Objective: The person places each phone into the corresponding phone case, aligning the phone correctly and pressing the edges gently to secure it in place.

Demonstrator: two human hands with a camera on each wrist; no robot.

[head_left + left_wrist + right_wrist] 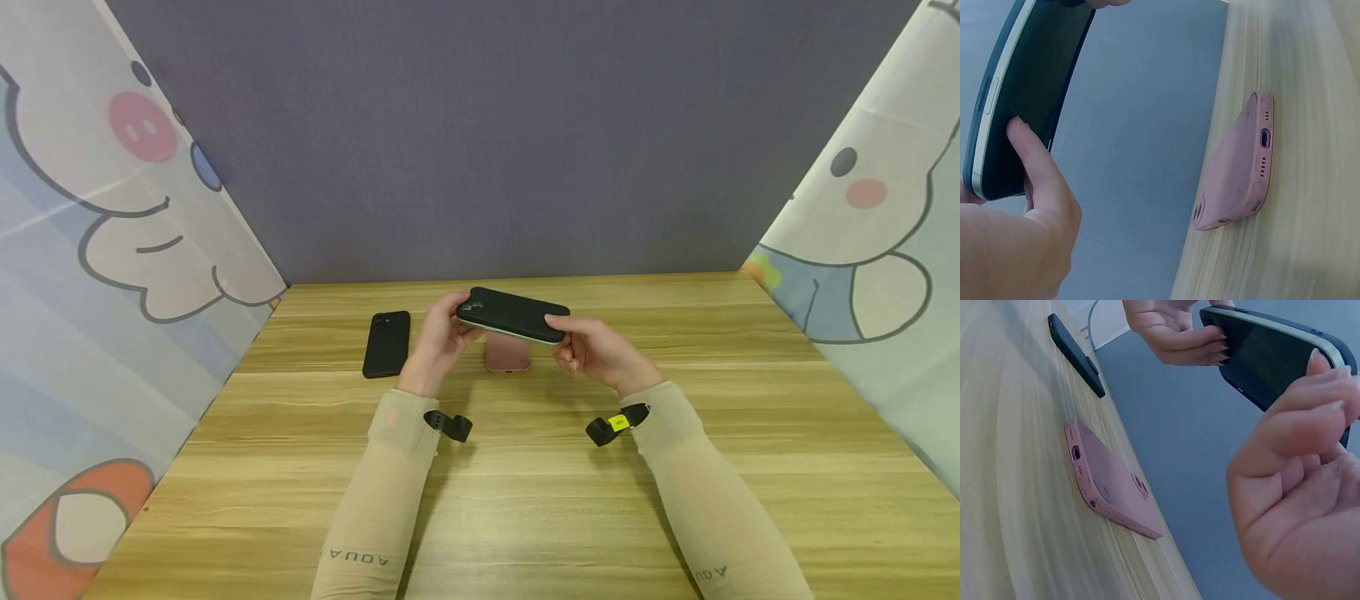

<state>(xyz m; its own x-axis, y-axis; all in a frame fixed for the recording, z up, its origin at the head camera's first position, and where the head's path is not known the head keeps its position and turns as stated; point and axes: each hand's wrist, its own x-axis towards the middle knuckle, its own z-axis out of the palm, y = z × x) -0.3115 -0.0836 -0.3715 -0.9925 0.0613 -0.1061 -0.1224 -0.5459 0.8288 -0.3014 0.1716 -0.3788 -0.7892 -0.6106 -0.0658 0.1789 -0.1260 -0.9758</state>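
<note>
Both hands hold a smartphone above the table, its dark screen turned down and its pale side frame showing. A black phone case covers its back, and the pale frame shows along the near long edge. The left hand grips the camera end, with a fingertip against the screen side in the left wrist view. My right hand pinches the opposite end, its thumb on the case's back and its other fingers curled underneath. Below the held phone lies a pink phone case; whether it contains a phone I cannot tell.
A black-cased phone or black case lies flat on the wooden table, left of the left hand. Behind the table rises a grey panel. Cartoon-printed cloths hang at both sides.
</note>
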